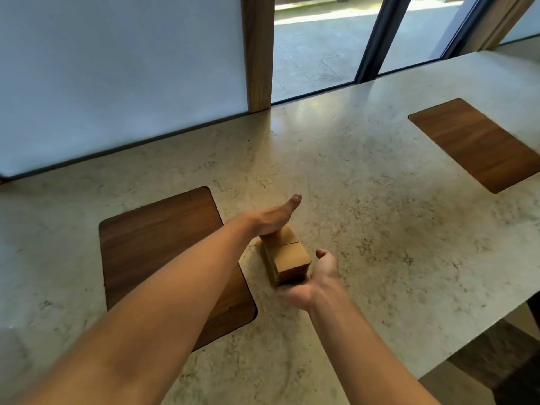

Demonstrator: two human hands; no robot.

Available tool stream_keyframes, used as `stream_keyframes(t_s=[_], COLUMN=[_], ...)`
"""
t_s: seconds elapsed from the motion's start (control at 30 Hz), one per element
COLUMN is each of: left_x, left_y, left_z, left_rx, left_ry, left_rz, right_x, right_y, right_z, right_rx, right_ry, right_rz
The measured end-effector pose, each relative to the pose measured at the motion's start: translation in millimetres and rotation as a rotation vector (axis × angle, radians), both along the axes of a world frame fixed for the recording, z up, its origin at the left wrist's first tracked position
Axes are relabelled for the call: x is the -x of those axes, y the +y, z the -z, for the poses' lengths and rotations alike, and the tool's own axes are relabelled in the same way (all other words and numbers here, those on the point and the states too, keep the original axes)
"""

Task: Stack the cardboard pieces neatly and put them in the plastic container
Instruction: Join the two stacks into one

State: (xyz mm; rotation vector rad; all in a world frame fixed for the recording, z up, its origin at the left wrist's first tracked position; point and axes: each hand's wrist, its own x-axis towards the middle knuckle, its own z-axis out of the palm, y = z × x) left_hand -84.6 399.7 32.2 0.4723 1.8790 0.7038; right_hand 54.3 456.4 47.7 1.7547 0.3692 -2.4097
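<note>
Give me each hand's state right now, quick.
Left hand: open, flat against the far end of the cardboard stack.
Right hand: open, palm cupped against the stack's near end.

No text, label, brand, number or sign can be read anywhere in this view (the cardboard stack [287, 258] shows only plain brown faces, and the stone counter [365, 200] and its wooden inlays [163, 238] carry only veining and grain).
</note>
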Motion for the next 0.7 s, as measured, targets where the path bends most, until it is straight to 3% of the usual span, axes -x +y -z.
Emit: stream_keyframes(t_s=[0.53, 0.6, 0.7], left_x=[3, 7, 11], left_y=[-6, -9, -23], left_z=[8, 8, 4], left_rx=[-0.02, -0.028, -0.073], left_ry=[0.045, 0.088, 0.098], left_rz=[-0.087, -0.184, -0.383], right_x=[-9, -19, -25], right_y=[17, 24, 45], right_z=[12, 19, 31], right_rx=[0.098, 0.04, -0.224], right_ry=[-0.003, -0.021, -0.074], right_rz=[-0.028, -0.11, -0.267])
